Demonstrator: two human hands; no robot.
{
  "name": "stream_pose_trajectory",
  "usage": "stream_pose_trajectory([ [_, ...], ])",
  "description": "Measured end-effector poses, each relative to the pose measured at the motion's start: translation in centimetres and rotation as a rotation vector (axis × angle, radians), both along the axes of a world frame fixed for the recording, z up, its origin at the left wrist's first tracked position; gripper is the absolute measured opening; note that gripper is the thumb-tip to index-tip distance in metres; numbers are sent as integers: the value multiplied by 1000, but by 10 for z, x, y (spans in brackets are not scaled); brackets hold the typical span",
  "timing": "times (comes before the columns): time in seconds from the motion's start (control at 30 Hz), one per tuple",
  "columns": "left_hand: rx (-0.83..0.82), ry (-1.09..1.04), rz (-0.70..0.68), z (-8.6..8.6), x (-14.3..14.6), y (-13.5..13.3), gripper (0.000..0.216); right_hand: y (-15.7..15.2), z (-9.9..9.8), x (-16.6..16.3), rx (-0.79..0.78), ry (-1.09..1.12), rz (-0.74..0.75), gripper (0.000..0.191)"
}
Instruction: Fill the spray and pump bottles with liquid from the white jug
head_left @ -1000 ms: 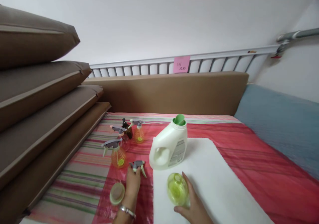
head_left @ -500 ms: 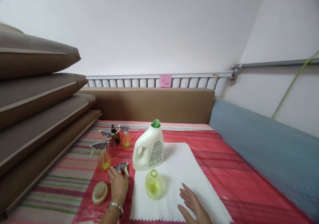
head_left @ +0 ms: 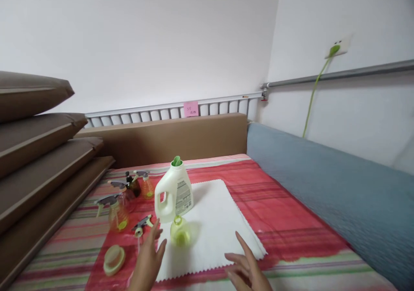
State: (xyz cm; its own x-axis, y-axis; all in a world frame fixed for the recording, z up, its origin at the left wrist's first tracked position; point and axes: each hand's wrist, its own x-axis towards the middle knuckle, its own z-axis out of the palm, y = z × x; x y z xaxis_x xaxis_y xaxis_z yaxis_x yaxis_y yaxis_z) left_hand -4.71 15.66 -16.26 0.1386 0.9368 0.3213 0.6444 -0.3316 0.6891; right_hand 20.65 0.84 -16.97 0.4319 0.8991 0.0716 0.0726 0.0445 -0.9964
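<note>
Now our right hand (head_left: 247,267) hovers open, fingers spread, front-right of the white plastic detergent jug (head_left: 174,191), having let go of the small clear green round bottle (head_left: 180,232), which stands free just in front of that jug. Our left hand (head_left: 147,258), open too, has lifted off the grey trigger spray head (head_left: 142,226) lying front-left of the jug, so nothing is held

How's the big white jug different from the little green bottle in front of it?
The white jug is much taller and opaque; the green bottle is small, round and see-through. The jug has a handle and a printed label; the bottle shows neither. Both stand upright, close together.
</note>
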Motion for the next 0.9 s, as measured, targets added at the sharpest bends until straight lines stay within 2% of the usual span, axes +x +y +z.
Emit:
stream_pose_trajectory([
  [0.1, 76, -108, -80, 39, 3, -42, 70, 5, 35, -19, 75, -14, 40, 79],
  [0.2, 127, -156, -63, 77, 15, -69, 77, 11, 67, -35, 126, -63, 79, 84],
  [0.27, 115, -187, -84, 96, 25, -79, 77, 15, 83, -41, 142, -137, 86, 86],
  [0.37, 99, -249, -125, 113, 39, -88, 76, 17, 100, -44, 168, -244, 62, 84],
  [0.47, 96, -310, -139, 120, 44, -92, 76, 14, 108, -41, 201, -333, 60, 79],
  [0.6, 97, -346, -126, 120, 35, -92, 79, 9, 110, -34, 234, -470, -9, 70],
  [0.7, 106, -329, -98, 115, 23, -89, 79, 10, 101, -30, 251, -539, -48, 68],
  [0.9, 135, -324, 4, 100, -2, -85, 78, 22, 79, -28, 217, -614, 5, 69],
])
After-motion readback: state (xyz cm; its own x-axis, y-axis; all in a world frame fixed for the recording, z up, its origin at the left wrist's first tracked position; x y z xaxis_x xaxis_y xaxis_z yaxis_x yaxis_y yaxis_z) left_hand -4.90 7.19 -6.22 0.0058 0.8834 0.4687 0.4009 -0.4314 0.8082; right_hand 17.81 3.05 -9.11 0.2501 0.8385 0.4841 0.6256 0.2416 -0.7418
